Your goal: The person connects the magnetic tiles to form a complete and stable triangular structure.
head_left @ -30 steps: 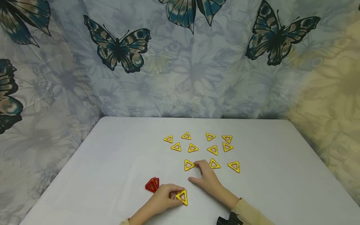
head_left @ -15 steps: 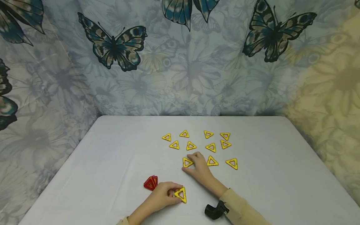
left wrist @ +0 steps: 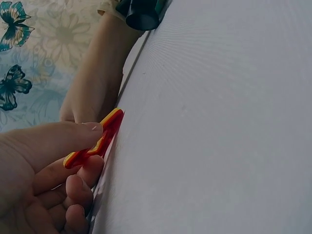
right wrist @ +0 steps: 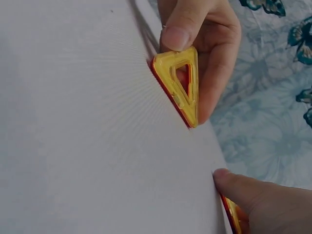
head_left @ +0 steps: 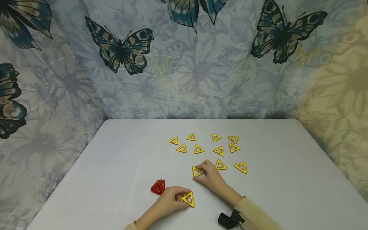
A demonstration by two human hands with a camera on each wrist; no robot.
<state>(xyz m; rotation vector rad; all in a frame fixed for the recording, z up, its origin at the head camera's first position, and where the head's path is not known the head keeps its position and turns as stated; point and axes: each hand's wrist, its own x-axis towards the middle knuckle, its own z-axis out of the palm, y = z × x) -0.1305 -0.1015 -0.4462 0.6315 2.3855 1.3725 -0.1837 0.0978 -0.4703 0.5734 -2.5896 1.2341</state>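
Note:
My left hand (head_left: pixel 172 201) pinches a triangular tile (head_left: pixel 188 199) between thumb and fingers near the front of the table. In the right wrist view this tile (right wrist: pixel 165 70) has a yellow face, a red back and a triangular hole. Farther forward, my right hand (head_left: pixel 214 179) grips another yellow triangular tile (head_left: pixel 195 172) at its edges, thumb on the near side and fingers on the far side. A red edge shows on that tile (right wrist: pixel 228 209) in the right wrist view, where the right thumb covers part of it. Red triangular pieces (head_left: pixel 157 187) sit just left of my left hand.
Several yellow triangular tiles lie flat in loose groups toward the back, among them one tile (head_left: pixel 220 164) beside my right hand and another (head_left: pixel 241 167) farther right. A black device (head_left: pixel 230 220) is at the right sleeve. The white table (head_left: pixel 86 191) meets butterfly-patterned cloth (head_left: pixel 201 80) behind.
My right hand has gone from an open spread beside the yellow tile to gripping it, and the tile has shifted slightly toward me. My left hand keeps holding its tile in place.

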